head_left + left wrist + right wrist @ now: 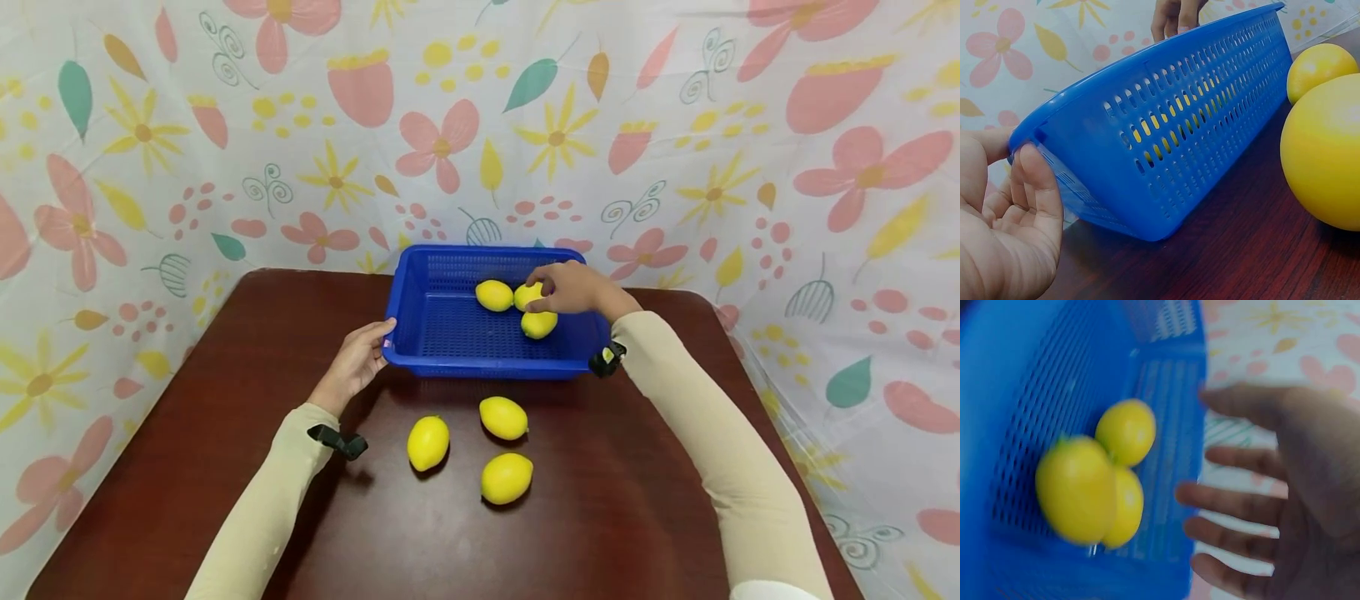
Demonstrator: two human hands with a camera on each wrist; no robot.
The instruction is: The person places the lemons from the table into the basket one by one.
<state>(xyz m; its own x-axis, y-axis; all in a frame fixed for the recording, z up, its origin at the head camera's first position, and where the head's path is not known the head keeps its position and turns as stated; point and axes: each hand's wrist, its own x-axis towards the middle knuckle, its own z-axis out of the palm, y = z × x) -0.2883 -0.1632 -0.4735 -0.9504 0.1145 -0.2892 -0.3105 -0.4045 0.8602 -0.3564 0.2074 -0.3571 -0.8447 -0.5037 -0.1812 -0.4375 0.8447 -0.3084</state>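
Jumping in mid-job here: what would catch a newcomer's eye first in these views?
The blue perforated plastic basket at the far middle of the dark brown wooden table, with three yellow lemons inside it. The right hand hovers over those, fingers spread, while the left hand holds the basket's near left corner. Three more yellow lemons on the table lie in front of the basket.

head looks down; wrists close, all sharing basket (420, 354), right blurred.
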